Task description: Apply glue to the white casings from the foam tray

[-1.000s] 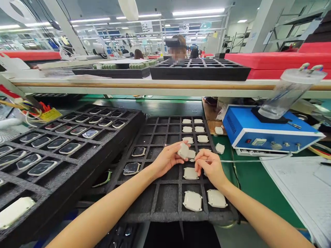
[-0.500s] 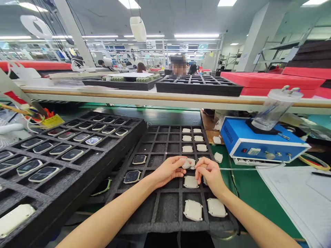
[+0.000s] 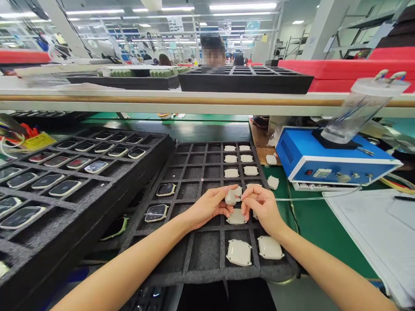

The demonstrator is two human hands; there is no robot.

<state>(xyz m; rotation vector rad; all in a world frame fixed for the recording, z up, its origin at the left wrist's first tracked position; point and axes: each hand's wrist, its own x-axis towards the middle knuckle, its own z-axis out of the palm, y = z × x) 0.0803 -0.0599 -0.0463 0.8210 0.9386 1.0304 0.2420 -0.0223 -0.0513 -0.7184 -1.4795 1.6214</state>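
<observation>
My left hand (image 3: pixel 210 205) pinches a small off-white watch case part (image 3: pixel 231 197), tilted above a black foam tray (image 3: pixel 207 272). Close on its right, my right hand (image 3: pixel 262 208) is closed on a thin tool, its tip at the part; the fingers mostly hide it. From this hand a clear thin tube (image 3: pixel 301 199) runs right to a blue dispenser box (image 3: pixel 333 160). Beneath and around both hands, off-white watch back covers (image 3: pixel 239 252) lie in the tray's right-hand columns. Two watch faces with dark screens (image 3: pixel 156 213) sit in its left column.
To the left, a raised black foam tray (image 3: pixel 106 190) holds several dark-screened watches. A clear cylinder (image 3: pixel 359 112) stands on the blue box. Papers (image 3: pixel 366 229) lie at right. Across the back runs a shelf (image 3: pixel 162 106) with black trays and red foam; a person is behind it.
The camera view has tipped downward and shifted slightly. My left hand has turned the small white part more upright, and the right hand's tool tip is now close against it.
</observation>
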